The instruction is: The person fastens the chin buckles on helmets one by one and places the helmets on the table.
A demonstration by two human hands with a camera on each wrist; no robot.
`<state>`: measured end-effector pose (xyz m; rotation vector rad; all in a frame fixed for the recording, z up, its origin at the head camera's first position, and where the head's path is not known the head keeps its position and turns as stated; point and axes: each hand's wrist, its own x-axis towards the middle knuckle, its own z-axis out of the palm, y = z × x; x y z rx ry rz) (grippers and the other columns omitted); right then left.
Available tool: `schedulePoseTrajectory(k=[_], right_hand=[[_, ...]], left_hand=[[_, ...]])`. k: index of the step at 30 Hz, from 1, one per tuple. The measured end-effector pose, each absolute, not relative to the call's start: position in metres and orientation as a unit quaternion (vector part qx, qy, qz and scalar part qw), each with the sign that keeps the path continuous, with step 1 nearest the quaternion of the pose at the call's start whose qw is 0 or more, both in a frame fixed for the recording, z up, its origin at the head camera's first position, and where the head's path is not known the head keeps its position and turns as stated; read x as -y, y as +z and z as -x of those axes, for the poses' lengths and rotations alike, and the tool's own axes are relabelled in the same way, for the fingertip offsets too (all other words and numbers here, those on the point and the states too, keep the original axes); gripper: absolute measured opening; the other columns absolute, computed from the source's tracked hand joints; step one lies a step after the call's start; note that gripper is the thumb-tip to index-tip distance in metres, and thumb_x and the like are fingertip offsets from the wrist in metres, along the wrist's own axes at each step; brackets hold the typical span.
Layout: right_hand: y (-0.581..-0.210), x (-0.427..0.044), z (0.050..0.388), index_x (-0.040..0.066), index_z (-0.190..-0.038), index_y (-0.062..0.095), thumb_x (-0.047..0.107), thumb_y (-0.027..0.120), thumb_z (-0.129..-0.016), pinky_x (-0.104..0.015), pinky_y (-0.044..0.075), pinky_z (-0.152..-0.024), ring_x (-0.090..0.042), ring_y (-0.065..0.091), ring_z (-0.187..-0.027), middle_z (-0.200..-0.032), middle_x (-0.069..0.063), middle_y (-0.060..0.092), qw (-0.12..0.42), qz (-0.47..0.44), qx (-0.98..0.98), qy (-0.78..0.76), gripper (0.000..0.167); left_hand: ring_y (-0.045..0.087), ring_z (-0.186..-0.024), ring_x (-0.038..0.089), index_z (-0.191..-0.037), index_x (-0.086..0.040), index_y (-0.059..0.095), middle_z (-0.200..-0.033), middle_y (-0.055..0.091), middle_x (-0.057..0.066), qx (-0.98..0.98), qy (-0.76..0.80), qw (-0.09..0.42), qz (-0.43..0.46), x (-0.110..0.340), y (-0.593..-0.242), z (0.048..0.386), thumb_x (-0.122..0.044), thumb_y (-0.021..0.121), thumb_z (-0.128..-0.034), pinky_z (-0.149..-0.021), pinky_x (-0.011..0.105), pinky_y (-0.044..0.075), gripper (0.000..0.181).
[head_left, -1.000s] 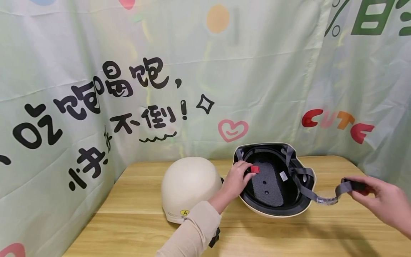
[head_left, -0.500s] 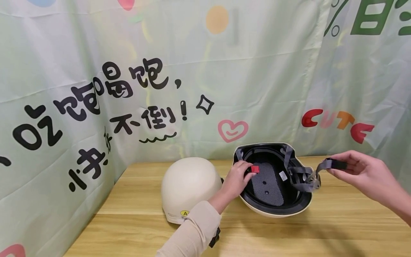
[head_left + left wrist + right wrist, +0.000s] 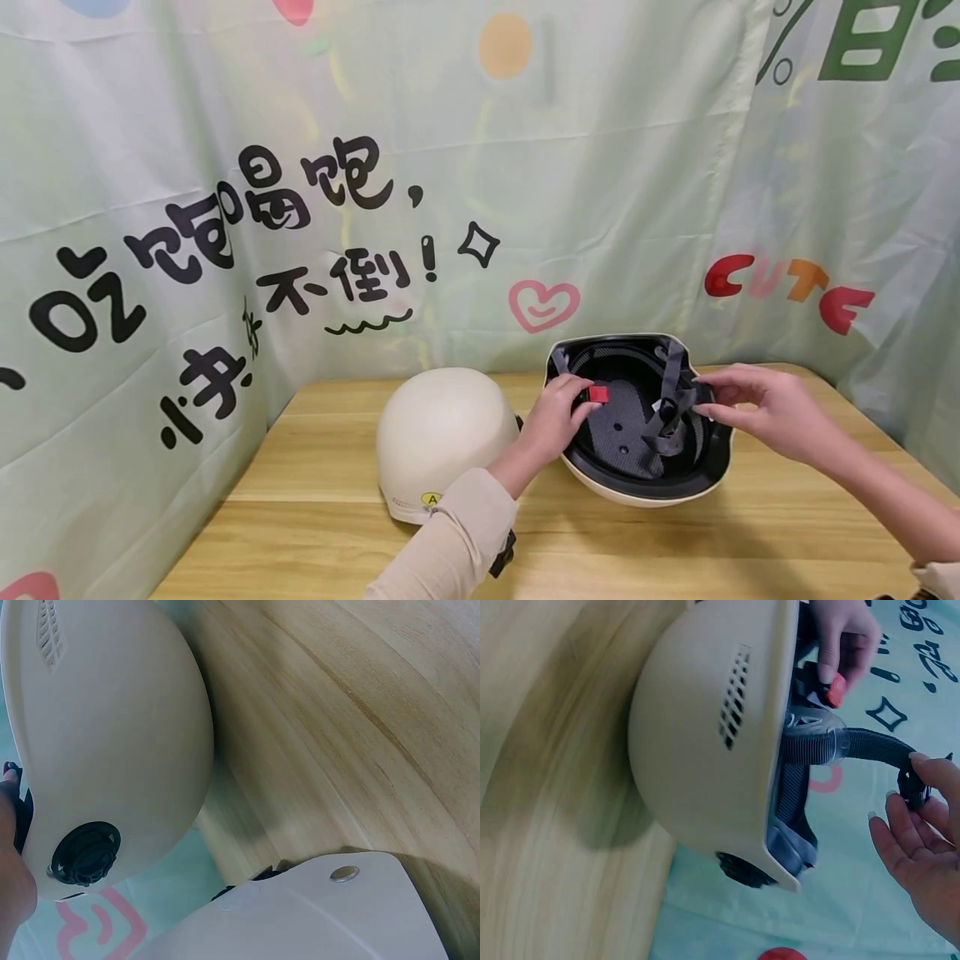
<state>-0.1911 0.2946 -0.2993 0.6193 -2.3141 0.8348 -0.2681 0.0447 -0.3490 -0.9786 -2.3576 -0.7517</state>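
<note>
A cream helmet (image 3: 645, 497) lies upside down on the wooden table, its black padded inside facing up. At its left rim my left hand (image 3: 550, 423) pinches a buckle piece with a red tab (image 3: 598, 394). My right hand (image 3: 776, 410) is at the right rim. In the right wrist view, its thumb and fingers pinch a black buckle piece (image 3: 913, 787) at the end of a grey strap (image 3: 877, 744), which stretches from the helmet. The two buckle pieces are apart. Left hand is barely visible at the edge of the left wrist view.
A second cream helmet (image 3: 446, 433) stands dome up on the left, close to my left forearm, with a yellow round sticker (image 3: 431, 497) near its lower edge. Behind the wooden table (image 3: 315, 467) hangs a pale green printed curtain (image 3: 615, 167).
My right hand has come left, from beyond the helmet to its right rim, bringing the strap's end along. The strap has slackened and folded over the helmet's inside. My left hand has stayed put.
</note>
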Motion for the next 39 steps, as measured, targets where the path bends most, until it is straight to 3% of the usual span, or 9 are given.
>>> schedulePoseTrajectory(k=[4, 9, 20, 29, 39], right_hand=[[-0.306, -0.286, 0.197, 0.002, -0.086, 0.069, 0.004, 0.082, -0.06, -0.008, 0.041, -0.053, 0.013, 0.052, -0.061, -0.068, 0.019, 0.056, 0.324, -0.244, 0.879, 0.252, 0.029], [-0.313, -0.278, 0.204, 0.004, -0.086, 0.068, 0.008, 0.081, -0.063, -0.016, 0.043, -0.05, 0.01, 0.047, -0.057, -0.062, 0.015, 0.054, 0.309, -0.245, 0.896, 0.202, 0.027], [-0.328, -0.257, 0.217, 0.001, -0.086, 0.067, 0.005, 0.082, -0.06, -0.021, 0.037, -0.049, 0.003, 0.04, -0.056, -0.064, 0.009, 0.048, 0.344, -0.242, 0.888, 0.189, 0.03], [-0.329, -0.244, 0.223, 0.001, -0.088, 0.064, 0.007, 0.079, -0.068, -0.023, 0.037, -0.052, -0.002, 0.04, -0.058, -0.066, 0.004, 0.05, 0.302, -0.208, 0.908, 0.202, 0.026], [-0.335, -0.236, 0.231, 0.003, -0.087, 0.065, 0.006, 0.079, -0.068, -0.02, 0.039, -0.051, -0.001, 0.041, -0.059, -0.071, 0.003, 0.054, 0.303, -0.231, 0.9, 0.213, 0.023]], left_hand=[[0.06, -0.1, 0.017, -0.11, -0.004, 0.064, -0.106, 0.064, 0.006, 0.856, -0.281, 0.24, 0.362, -0.045, -0.349, 0.269, -0.021, 0.061, -0.0888, -0.089, 0.019, 0.048, 0.027], [0.061, -0.101, 0.018, -0.11, -0.004, 0.063, -0.106, 0.064, 0.007, 0.849, -0.293, 0.244, 0.365, -0.045, -0.349, 0.269, -0.02, 0.061, -0.0884, -0.089, 0.021, 0.049, 0.027], [0.061, -0.1, 0.017, -0.11, -0.005, 0.063, -0.104, 0.065, 0.006, 0.845, -0.289, 0.254, 0.372, -0.044, -0.353, 0.271, -0.023, 0.061, -0.0869, -0.089, 0.021, 0.049, 0.029], [0.061, -0.1, 0.017, -0.11, -0.006, 0.063, -0.102, 0.066, 0.005, 0.837, -0.289, 0.267, 0.38, -0.044, -0.353, 0.273, -0.022, 0.062, -0.086, -0.089, 0.022, 0.049, 0.029], [0.06, -0.103, 0.018, -0.11, -0.007, 0.064, -0.105, 0.067, 0.005, 0.838, -0.291, 0.252, 0.386, -0.046, -0.35, 0.272, -0.022, 0.061, -0.0863, -0.092, 0.023, 0.048, 0.028]])
